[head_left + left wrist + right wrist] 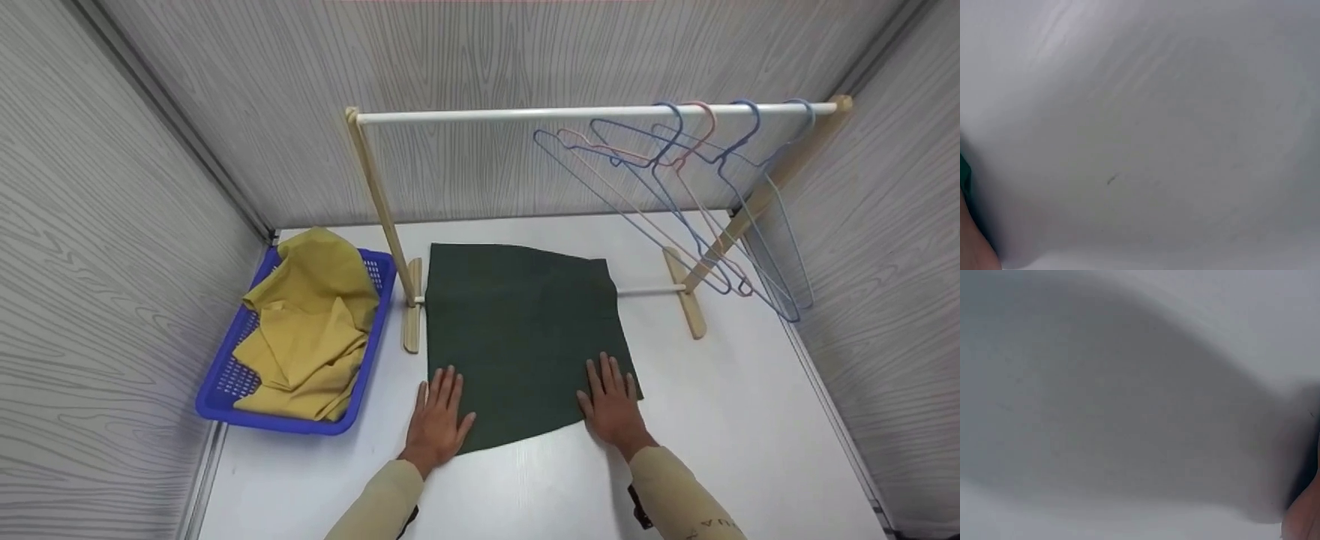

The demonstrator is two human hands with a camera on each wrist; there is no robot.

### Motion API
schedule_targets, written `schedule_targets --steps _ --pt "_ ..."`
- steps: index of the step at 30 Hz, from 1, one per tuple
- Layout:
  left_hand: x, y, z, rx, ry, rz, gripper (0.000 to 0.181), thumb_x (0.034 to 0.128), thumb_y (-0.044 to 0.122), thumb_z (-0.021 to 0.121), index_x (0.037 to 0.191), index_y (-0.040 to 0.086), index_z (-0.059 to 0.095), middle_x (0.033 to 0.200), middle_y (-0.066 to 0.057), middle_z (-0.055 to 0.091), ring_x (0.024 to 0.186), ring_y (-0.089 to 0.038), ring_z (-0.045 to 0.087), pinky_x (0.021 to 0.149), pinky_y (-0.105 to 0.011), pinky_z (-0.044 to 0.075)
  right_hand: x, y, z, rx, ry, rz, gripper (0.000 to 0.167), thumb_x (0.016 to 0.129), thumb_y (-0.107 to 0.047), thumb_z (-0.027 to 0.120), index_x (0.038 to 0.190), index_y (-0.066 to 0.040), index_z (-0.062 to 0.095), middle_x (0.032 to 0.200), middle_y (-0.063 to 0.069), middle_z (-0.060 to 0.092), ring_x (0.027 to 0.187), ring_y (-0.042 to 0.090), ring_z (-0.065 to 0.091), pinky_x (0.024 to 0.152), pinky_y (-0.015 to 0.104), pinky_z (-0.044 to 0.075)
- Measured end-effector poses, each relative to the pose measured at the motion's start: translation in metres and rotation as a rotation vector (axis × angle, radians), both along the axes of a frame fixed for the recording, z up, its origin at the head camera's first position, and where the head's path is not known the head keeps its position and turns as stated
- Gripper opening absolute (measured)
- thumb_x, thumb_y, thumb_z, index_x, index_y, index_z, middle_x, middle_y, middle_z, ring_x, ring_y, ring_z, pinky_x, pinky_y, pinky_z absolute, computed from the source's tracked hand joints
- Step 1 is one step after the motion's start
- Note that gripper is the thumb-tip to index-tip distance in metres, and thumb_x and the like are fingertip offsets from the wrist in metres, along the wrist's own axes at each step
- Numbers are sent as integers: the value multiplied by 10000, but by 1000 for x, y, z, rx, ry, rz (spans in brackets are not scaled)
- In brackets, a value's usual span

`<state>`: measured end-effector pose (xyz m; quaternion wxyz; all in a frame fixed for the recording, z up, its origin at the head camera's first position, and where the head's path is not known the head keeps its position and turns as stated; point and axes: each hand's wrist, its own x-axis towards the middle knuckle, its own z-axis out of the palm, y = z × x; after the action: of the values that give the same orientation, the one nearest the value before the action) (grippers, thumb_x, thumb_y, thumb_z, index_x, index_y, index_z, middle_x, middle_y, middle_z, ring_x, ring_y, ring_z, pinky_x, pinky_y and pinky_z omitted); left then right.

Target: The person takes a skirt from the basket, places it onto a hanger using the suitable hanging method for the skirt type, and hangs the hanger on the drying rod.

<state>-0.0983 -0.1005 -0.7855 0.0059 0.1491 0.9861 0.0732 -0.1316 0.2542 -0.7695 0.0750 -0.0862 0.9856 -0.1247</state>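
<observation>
A dark green piece of cloth (pixel 525 330), perhaps a skirt, lies spread flat on the white table, its far part under the clothes rack. My left hand (pixel 437 420) rests on its near left corner with fingers straight. On the near right corner lies my right hand (pixel 611 401), palm down, fingers extended. Each wrist view shows mostly table surface. A bit of my left hand (pixel 977 247) and a sliver of green cloth (pixel 964 174) appear at that view's left edge. In the right wrist view, part of my right hand (pixel 1303 517) shows at the lower right.
A clothes rack (pixel 510 115) with wooden legs stands at the back. Several blue and pink hangers (pixel 660 191) hang toward its right end. To the left, a blue plastic basket (pixel 217 409) holds yellow cloth (pixel 311 337). Wood-patterned panels (pixel 112 262) enclose the table.
</observation>
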Motion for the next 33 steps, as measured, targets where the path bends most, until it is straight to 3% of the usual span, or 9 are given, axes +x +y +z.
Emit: schedule_targets --steps 8,13,20,28,33 --pt "-1 -2 -5 9 99 -1 752 1010 564 398 1574 83 271 1658 -114 212 1530 -332 192 1194 -576 177 0 0 -3 -45 -15 5 713 1054 -462 370 1586 -37 160 1666 209 26 1535 405 12 1174 650 31" --pt "0 -1 -6 -4 127 -8 752 1012 577 378 1572 85 278 1654 -113 226 1526 -327 208 1187 -588 181 -2 1 -2 -15 -30 6 716 1057 -468 359 1587 -35 148 1666 210 15 1534 407 7 1176 645 33" --pt "-2 -9 -4 -2 61 -4 761 1021 593 329 1592 103 215 1673 -96 159 1545 -311 140 1198 -599 114 -8 -8 1 25 -59 13 716 1060 -461 359 1595 -47 123 1669 202 -2 1538 399 -2 1180 640 45" --pt "-13 -21 3 -39 86 23 758 1009 581 386 1581 99 256 1664 -101 199 1537 -315 172 1196 -591 149 -16 -20 -2 -34 -50 24 722 1059 -478 339 1593 -42 123 1667 210 -6 1534 407 -16 1176 642 22" --pt "-11 -18 1 -22 32 18 756 1026 582 332 1589 91 219 1674 -108 153 1544 -321 137 1198 -592 137 -16 -16 -3 -31 -29 37 720 1056 -442 378 1582 -11 141 1657 240 10 1523 434 1 1163 666 25"
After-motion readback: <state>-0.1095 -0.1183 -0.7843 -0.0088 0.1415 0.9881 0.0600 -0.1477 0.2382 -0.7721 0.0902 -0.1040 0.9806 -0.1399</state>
